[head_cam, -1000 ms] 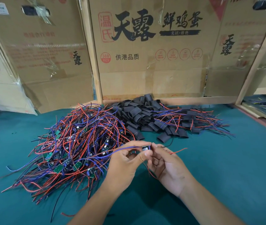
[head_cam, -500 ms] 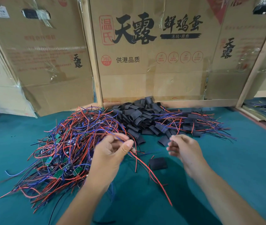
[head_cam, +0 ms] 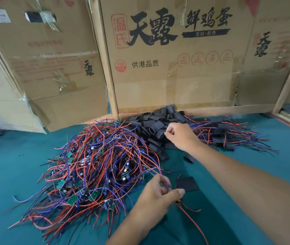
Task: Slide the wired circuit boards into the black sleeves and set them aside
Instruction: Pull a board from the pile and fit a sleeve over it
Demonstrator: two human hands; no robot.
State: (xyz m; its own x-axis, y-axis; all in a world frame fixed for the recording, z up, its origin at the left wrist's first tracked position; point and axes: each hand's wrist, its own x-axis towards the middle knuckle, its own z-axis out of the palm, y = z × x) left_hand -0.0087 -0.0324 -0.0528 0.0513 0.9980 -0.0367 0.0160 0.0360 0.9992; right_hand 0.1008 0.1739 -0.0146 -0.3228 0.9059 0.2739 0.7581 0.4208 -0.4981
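A tangled heap of wired circuit boards (head_cam: 91, 165), with green boards and red and purple wires, lies left of centre on the teal table. Behind it is a pile of empty black sleeves (head_cam: 151, 122). My right hand (head_cam: 181, 137) reaches into that pile, thumb and forefinger pinched on a black sleeve (head_cam: 160, 134) at its edge. My left hand (head_cam: 156, 197) is nearer to me and grips a bunch of red and purple wires (head_cam: 160, 172) that run back to the heap. One flat black sleeved board (head_cam: 186, 183) lies on the table just right of the left hand.
Sleeved boards with wires sticking out (head_cam: 229, 135) lie in a pile at the back right. Taped cardboard boxes (head_cam: 167, 76) and wooden posts (head_cam: 105, 59) wall off the back. A red wire (head_cam: 193, 221) trails toward me over the teal table (head_cam: 247, 167).
The right hand has left the left hand and gone back into the sleeve pile. The sleeved board has dropped onto the table. The left hand has moved nearer to me with its wires.
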